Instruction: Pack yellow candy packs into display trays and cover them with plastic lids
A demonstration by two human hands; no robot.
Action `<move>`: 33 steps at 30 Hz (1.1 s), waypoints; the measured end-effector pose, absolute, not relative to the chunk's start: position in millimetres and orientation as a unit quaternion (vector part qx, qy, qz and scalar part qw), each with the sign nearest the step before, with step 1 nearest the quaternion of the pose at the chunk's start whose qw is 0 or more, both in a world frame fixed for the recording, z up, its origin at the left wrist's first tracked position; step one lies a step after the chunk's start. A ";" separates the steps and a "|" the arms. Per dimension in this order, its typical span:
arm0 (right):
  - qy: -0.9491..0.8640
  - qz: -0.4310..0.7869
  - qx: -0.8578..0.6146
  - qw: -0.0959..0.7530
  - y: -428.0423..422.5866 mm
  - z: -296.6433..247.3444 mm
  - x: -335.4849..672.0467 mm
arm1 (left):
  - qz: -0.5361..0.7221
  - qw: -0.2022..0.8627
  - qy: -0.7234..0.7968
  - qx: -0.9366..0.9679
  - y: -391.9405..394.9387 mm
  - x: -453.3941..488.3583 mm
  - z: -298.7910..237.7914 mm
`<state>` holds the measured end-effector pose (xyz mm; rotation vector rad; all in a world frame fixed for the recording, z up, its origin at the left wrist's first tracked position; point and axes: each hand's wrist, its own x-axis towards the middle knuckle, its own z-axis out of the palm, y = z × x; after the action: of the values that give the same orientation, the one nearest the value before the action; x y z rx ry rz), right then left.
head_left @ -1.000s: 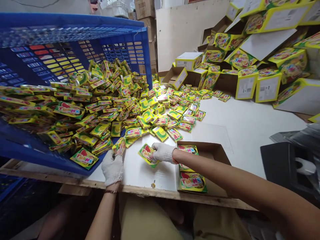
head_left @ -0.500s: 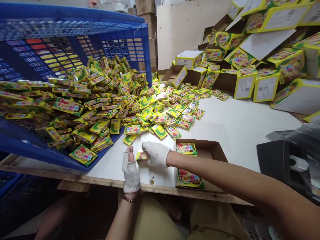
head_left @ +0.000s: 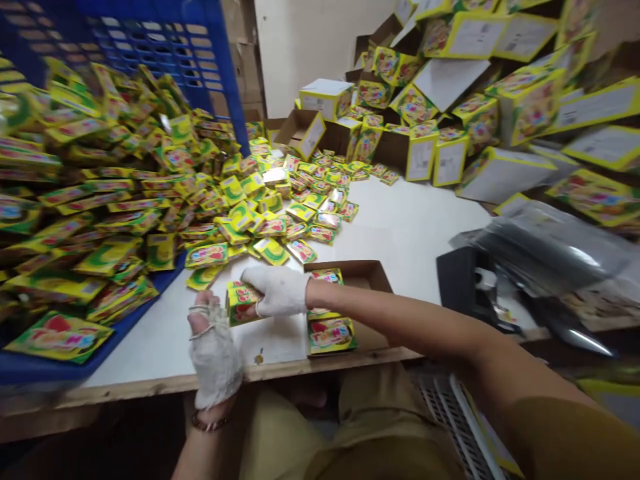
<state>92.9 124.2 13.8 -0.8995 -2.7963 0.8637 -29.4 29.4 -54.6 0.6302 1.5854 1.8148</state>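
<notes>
My right hand [head_left: 279, 291], in a white fingerless-style glove, is closed around a short stack of small yellow-green candy packs [head_left: 241, 301] just above the white tabletop. Close to the stack's left side is my left hand [head_left: 214, 353], gloved the same way, with bare fingertips pointing up and apart; its palm is turned toward the packs. Beneath my right forearm sits an open cardboard display box [head_left: 376, 280]. Packs [head_left: 330, 335] lie in its left part, and my arm hides some of the inside.
A blue plastic crate [head_left: 227, 73] on the left spills a large heap of packs [head_left: 125, 193] onto the table [head_left: 410, 220]. Printed display boxes [head_left: 440, 100] are piled at the back right. A black tape dispenser [head_left: 463, 290] and clear plastic bags [head_left: 550, 247] lie at right.
The view has swung right, so everything sits further left. More of the packs in my right hand now show as a stack. Both hands stay close together.
</notes>
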 end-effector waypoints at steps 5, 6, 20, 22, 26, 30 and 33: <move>-0.835 0.459 -0.295 0.078 133.5 68.7 205.9 | 0.520 0.248 0.577 0.579 12.0 3.9 -29.2; -0.816 0.490 -0.300 0.057 132.0 70.9 227.9 | 0.485 0.249 0.543 0.639 9.6 12.7 -27.7; -0.666 0.503 -0.515 -0.196 131.2 7.2 251.0 | 0.131 0.090 0.407 0.899 -2.0 61.7 -48.4; -0.646 0.532 -0.507 -0.206 134.1 -0.5 248.5 | 0.153 0.075 0.403 0.899 -2.1 61.4 -51.0; -0.590 0.606 -0.492 -0.207 140.1 -14.7 255.1 | 0.227 0.037 0.395 0.889 -2.1 64.1 -57.6; -0.531 0.661 -0.490 -0.201 150.6 -18.9 264.0 | 0.229 0.034 0.419 0.878 -3.6 69.4 -58.3; -0.505 0.693 -0.474 -0.199 155.5 -17.6 271.7 | 0.235 0.038 0.433 0.869 -5.6 71.7 -56.2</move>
<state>271.7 155.5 -17.6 -1.7155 -1.8258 2.5052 71.7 -5.6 -56.2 2.6669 1.3293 0.7204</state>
